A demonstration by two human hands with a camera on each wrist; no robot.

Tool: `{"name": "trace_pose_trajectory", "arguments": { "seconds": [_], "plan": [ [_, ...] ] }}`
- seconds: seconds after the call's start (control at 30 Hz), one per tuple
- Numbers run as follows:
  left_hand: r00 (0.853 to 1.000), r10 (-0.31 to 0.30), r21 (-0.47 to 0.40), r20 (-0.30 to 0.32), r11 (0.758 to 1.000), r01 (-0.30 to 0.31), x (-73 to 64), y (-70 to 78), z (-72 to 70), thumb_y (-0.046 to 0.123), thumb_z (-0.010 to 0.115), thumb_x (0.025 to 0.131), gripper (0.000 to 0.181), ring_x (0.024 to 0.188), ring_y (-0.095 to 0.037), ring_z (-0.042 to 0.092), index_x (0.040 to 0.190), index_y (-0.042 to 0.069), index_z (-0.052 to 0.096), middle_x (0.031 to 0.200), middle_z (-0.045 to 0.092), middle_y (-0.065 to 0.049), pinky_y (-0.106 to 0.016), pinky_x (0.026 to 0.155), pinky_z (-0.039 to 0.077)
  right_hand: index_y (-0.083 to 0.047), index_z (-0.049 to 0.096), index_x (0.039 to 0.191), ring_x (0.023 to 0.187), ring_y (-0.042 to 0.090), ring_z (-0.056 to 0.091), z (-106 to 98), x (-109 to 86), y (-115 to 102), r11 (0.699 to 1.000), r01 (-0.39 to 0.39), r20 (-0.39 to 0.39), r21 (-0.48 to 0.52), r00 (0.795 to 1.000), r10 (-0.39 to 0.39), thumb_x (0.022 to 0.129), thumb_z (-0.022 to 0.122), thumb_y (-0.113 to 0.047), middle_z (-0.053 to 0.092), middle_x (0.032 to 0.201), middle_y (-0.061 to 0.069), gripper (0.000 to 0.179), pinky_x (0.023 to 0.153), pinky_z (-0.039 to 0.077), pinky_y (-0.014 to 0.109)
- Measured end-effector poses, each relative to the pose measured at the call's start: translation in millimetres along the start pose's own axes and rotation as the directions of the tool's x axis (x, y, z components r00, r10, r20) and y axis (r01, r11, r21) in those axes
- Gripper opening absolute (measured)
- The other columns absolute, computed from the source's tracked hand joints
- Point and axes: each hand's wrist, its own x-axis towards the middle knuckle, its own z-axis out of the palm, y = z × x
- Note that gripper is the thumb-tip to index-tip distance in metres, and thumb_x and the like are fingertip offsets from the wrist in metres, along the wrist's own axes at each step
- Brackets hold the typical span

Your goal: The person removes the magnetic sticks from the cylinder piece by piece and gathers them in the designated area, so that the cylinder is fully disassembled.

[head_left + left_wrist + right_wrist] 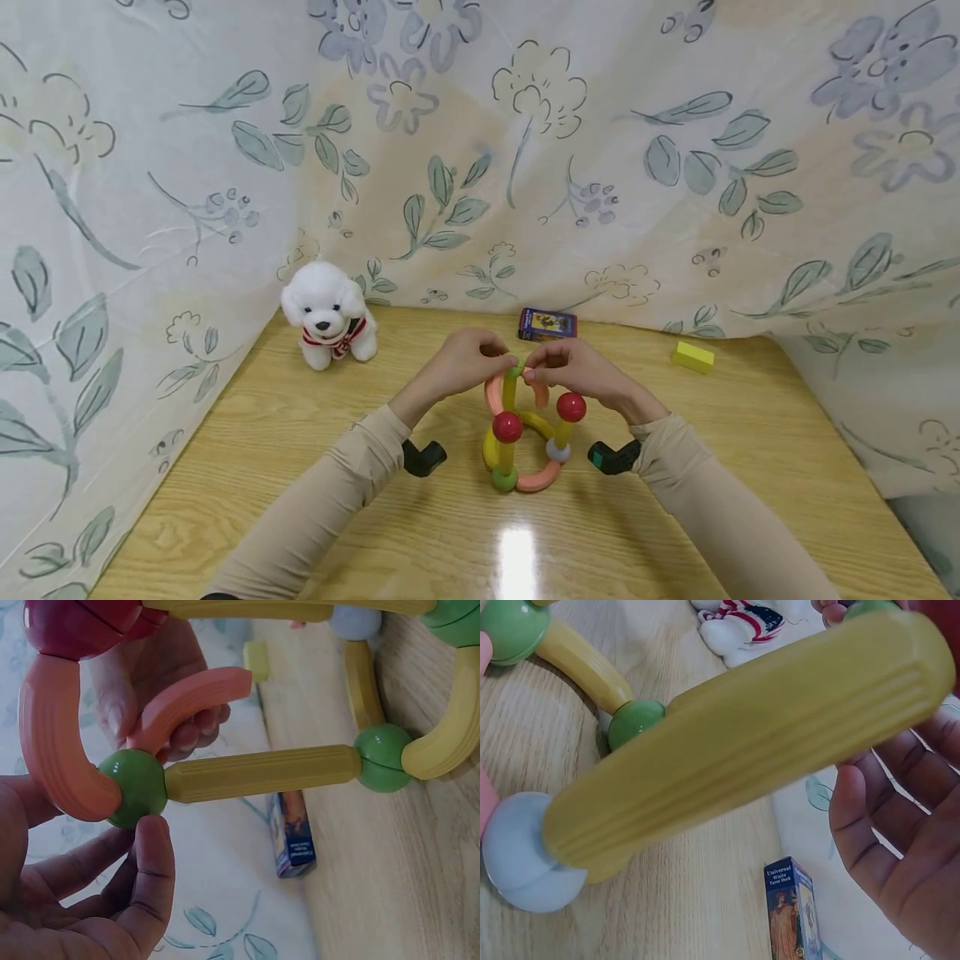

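A toy frame of coloured sticks and balls stands on the table, with a base ring of yellow curved sticks (537, 424) and a pink curved stick (539, 480). Straight yellow sticks (507, 457) rise from it, two topped by red balls (572, 407). My left hand (467, 363) pinches the green ball (133, 787) atop the rear upright; one pink curved stick (56, 742) joins that ball to a red one. My right hand (581, 372) grips another pink curved stick (195, 705), its end at the same green ball. In the right wrist view, a yellow stick hides part of that hand.
A white plush dog (326, 312) sits at the back left. Behind the frame lies a blue tarot deck box (547, 324). A yellow block (693, 357) is at the back right. Flowered cloth (465, 167) hangs behind the wooden table (300, 442).
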Motion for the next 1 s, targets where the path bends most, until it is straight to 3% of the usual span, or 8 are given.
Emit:
{"name": "trace_pose_trajectory", "arguments": {
  "seconds": [0.2, 0.37, 0.67, 0.8, 0.9, 1.0],
  "plan": [
    [1.0, 0.01, 0.008, 0.003, 1.0, -0.01, 1.9, 0.6, 1.3, 0.033, 0.066, 0.091, 0.027, 0.087, -0.015, 0.063, 0.104, 0.011, 0.073, 0.099, 0.071, -0.003, -0.027, 0.074, 0.051, -0.003, 0.066, 0.11, 0.078, 0.023, 0.068, -1.4, -0.3, 2.8, 0.998, 0.045, 0.025, 0.035, 0.999, -0.046, 0.097, 0.059, -0.022, 0.067, 0.075, 0.01, 0.023, 0.086, 0.051, 0.035],
    [1.0, 0.008, 0.001, 0.023, 1.0, -0.008, 3.9, 2.2, 3.3, 0.033, 0.066, 0.091, 0.027, 0.085, -0.014, 0.062, 0.105, 0.011, 0.073, 0.099, 0.071, -0.003, -0.026, 0.071, 0.051, -0.004, 0.065, 0.11, 0.075, 0.023, 0.065, -4.4, -1.3, 5.6, 0.999, 0.037, 0.001, 0.033, 0.999, -0.037, 0.1, 0.054, -0.02, 0.063, 0.063, 0.005, 0.022, 0.087, 0.049, 0.036],
    [0.999, 0.025, 0.011, 0.038, 1.0, -0.025, 4.5, 5.6, 3.3, 0.031, 0.066, 0.092, 0.023, 0.077, -0.014, 0.06, 0.1, 0.011, 0.072, 0.093, 0.07, -0.003, -0.023, 0.064, 0.048, -0.005, 0.067, 0.105, 0.078, 0.021, 0.062, -4.3, 0.1, 7.5, 0.999, 0.038, -0.046, 0.003, 0.998, -0.038, 0.099, 0.054, -0.017, 0.063, 0.078, 0.003, 0.019, 0.083, 0.05, 0.035],
    [0.999, 0.03, 0.016, 0.03, 0.999, -0.03, 4.7, 4.6, 2.3, 0.031, 0.066, 0.092, 0.023, 0.079, -0.014, 0.06, 0.1, 0.011, 0.072, 0.094, 0.07, -0.003, -0.023, 0.066, 0.048, -0.002, 0.066, 0.107, 0.084, 0.022, 0.062, -5.0, -0.8, 8.9, 1.0, 0.026, -0.058, -0.004, 0.998, -0.026, 0.098, 0.054, -0.016, 0.065, 0.089, 0.01, 0.021, 0.081, 0.051, 0.034],
    [1.0, 0.022, 0.026, 0.021, 0.999, -0.022, 4.7, 4.1, 1.4, 0.032, 0.066, 0.092, 0.023, 0.08, -0.014, 0.06, 0.1, 0.011, 0.072, 0.095, 0.07, -0.003, -0.024, 0.067, 0.048, -0.002, 0.066, 0.111, 0.091, 0.021, 0.062, -10.4, -5.7, 13.5, 1.0, -0.01, -0.089, -0.025, 0.996, 0.008, 0.099, 0.055, -0.022, 0.066, 0.1, 0.011, 0.026, 0.081, 0.05, 0.033],
    [1.0, 0.013, 0.031, 0.022, 0.999, -0.014, 4.8, 5.0, 1.0, 0.032, 0.066, 0.092, 0.025, 0.082, -0.014, 0.06, 0.102, 0.011, 0.072, 0.096, 0.07, -0.003, -0.024, 0.069, 0.048, -0.005, 0.067, 0.117, 0.098, 0.022, 0.064, -22.6, -19.7, 24.1, 0.994, -0.074, -0.156, -0.075, 0.986, 0.061, 0.1, 0.056, -0.031, 0.069, 0.097, 0.015, 0.033, 0.084, 0.05, 0.033]
  ]
}}
